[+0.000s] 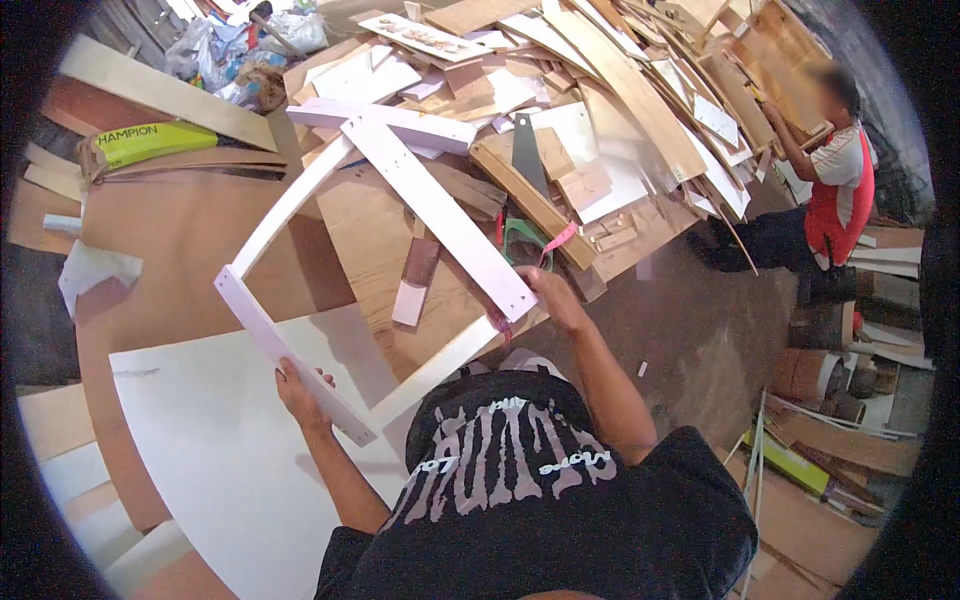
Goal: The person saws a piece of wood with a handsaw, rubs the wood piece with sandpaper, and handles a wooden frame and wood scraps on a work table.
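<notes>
A four-sided white wooden frame (432, 212) is held tilted over the workbench, with small screw or nail holes visible at its corners. My left hand (302, 394) is closed around the board on its lower left side. At the right corner, my right hand (556, 300) grips the end of the long board; some of its fingers are hidden behind the wood. Below the frame lie a plywood sheet (350, 235) and a white panel (210, 410). A handsaw with a green handle (522, 243) rests beyond my right hand, beside a long wooden piece (535, 200).
Wood offcuts (480, 90) are heaped across the far end of the bench. A co-worker in a red and white shirt (840, 190) handles a wooden box-like piece (780, 60) at the right. Boards and a green-yellow package (155, 143) lie at the left.
</notes>
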Demonstrator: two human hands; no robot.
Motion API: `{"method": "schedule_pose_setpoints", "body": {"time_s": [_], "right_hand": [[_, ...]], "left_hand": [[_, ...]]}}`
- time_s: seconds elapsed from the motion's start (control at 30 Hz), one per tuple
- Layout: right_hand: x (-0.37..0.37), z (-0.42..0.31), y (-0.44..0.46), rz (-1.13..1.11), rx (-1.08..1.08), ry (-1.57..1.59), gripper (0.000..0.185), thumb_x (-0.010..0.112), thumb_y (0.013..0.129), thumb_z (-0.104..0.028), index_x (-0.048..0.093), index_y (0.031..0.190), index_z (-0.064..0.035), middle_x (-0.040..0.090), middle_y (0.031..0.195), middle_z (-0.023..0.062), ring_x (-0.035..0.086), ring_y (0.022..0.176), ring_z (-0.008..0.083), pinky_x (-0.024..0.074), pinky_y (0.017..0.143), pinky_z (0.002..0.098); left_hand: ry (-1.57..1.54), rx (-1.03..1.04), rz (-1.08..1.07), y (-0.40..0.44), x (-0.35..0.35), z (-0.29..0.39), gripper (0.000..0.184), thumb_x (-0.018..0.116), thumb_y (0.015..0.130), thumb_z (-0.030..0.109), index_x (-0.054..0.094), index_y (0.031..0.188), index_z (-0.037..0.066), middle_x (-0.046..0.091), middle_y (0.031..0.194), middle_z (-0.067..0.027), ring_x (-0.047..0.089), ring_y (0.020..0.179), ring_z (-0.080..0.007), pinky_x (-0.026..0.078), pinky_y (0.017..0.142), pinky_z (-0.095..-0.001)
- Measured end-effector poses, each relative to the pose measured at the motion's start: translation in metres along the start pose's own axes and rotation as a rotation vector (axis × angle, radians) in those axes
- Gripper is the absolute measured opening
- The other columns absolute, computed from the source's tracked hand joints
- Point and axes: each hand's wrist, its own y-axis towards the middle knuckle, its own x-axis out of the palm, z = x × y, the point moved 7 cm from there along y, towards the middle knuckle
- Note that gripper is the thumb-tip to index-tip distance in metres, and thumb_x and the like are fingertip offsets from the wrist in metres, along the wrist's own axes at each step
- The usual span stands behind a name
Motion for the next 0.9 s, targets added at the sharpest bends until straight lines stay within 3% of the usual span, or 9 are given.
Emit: {"method": "schedule_pose_setpoints", "body": {"time_s": [0.07, 0.2, 0.37, 0.5, 0.63, 0.7, 0.77, 0.83, 0.9], "right_hand": [[0.009, -0.008, -0.008, 0.021, 0.138, 0.084, 0.062, 0.036, 0.105, -0.051, 0.06, 0.13, 0.0008, 0.067, 0.117, 0.0104, 0.06, 0.113, 0.0212, 0.0443, 0.1, 0.038], [0.005, 0.01, 0.012, -0.046, 0.044, -0.056, 0.062, 0.035, 0.104, -0.055, 0.068, 0.113, -0.0029, 0.067, 0.095, 0.004, 0.056, 0.083, 0.0154, 0.0445, 0.076, 0.033], [0.015, -0.001, 0.027, -0.052, -0.107, 0.435, 0.052, 0.046, 0.1, -0.053, 0.069, 0.099, -0.0071, 0.063, 0.092, -0.0003, 0.051, 0.08, 0.0129, 0.0407, 0.073, 0.03], [-0.03, -0.01, 0.032, 0.379, -0.112, 0.099, 0.019, 0.063, 0.098, -0.025, 0.067, 0.105, -0.0075, 0.067, 0.098, 0.0017, 0.059, 0.087, 0.0093, 0.0489, 0.073, 0.0287], [-0.123, 0.005, 0.022, 1.004, -0.098, 0.084, 0.026, 0.051, 0.1, -0.021, 0.069, 0.111, -0.0047, 0.067, 0.098, 0.0125, 0.065, 0.081, 0.0197, 0.0557, 0.064, 0.0356], [-0.197, 0.045, 0.028, 1.054, 0.006, -0.403, 0.03, 0.046, 0.101, -0.019, 0.068, 0.113, -0.0036, 0.066, 0.101, 0.0129, 0.068, 0.078, 0.0231, 0.0578, 0.057, 0.0363], [-0.232, 0.069, 0.023, 1.122, 0.027, 0.344, 0.029, 0.046, 0.1, -0.014, 0.066, 0.118, -0.0032, 0.065, 0.104, 0.0123, 0.067, 0.072, 0.0232, 0.0562, 0.054, 0.0349], [-0.237, 0.062, 0.028, 1.053, -0.072, 0.145, 0.029, 0.05, 0.1, -0.016, 0.064, 0.121, -0.0033, 0.065, 0.105, 0.0121, 0.067, 0.07, 0.0236, 0.0556, 0.052, 0.0339], [-0.23, 0.056, 0.046, 0.923, -0.137, -0.146, 0.032, 0.06, 0.093, -0.02, 0.063, 0.12, -0.0017, 0.065, 0.105, 0.0141, 0.066, 0.081, 0.0257, 0.0554, 0.064, 0.0346]], "left_hand": [[-0.049, 0.019, 0.01, -0.001, 0.002, 0.008, 0.049, 0.048, 0.102, 0.051, 0.043, 0.123, 0.007, 0.054, 0.077, -0.0117, 0.058, 0.056, -0.0227, 0.051, 0.049, -0.035], [-0.137, 0.02, 0.007, 0.005, 0.002, 0.005, 0.051, 0.049, 0.101, 0.052, 0.043, 0.123, 0.007, 0.054, 0.078, -0.0114, 0.058, 0.059, -0.0221, 0.051, 0.051, -0.0339], [-0.252, -0.004, -0.041, 0.022, 0.002, -0.005, 0.053, 0.051, 0.099, 0.055, 0.044, 0.121, 0.008, 0.054, 0.079, -0.0108, 0.058, 0.061, -0.0221, 0.051, 0.053, -0.0341], [-0.329, -0.029, -0.03, 0.03, 0.004, -0.004, 0.053, 0.052, 0.098, 0.057, 0.048, 0.115, 0.007, 0.054, 0.079, -0.0098, 0.057, 0.064, -0.0217, 0.051, 0.058, -0.0321], [-0.354, -0.028, -0.041, 0.04, 0.001, 0.009, 0.054, 0.054, 0.097, 0.058, 0.052, 0.11, 0.006, 0.054, 0.078, -0.0079, 0.057, 0.067, -0.0194, 0.05, 0.06, -0.0302], [-0.416, -0.015, -0.017, 0.04, -0.004, 0.016, 0.054, 0.054, 0.096, 0.059, 0.054, 0.106, 0.005, 0.053, 0.076, -0.0058, 0.056, 0.067, -0.0168, 0.049, 0.06, -0.0297], [-0.393, -0.011, 0.021, 0.046, -0.013, 0.016, 0.055, 0.054, 0.097, 0.059, 0.054, 0.107, 0.005, 0.053, 0.076, -0.0052, 0.056, 0.067, -0.016, 0.049, 0.06, -0.0293], [-0.356, -0.059, 0.103, 0.037, -0.013, 0.025, 0.054, 0.052, 0.098, 0.058, 0.055, 0.106, 0.005, 0.053, 0.076, -0.0047, 0.055, 0.067, -0.0154, 0.049, 0.06, -0.0289], [-0.398, -0.02, 0.089, 0.035, -0.013, 0.025, 0.053, 0.052, 0.098, 0.058, 0.055, 0.106, 0.005, 0.053, 0.076, -0.0051, 0.055, 0.067, -0.016, 0.049, 0.06, -0.0292]]}}
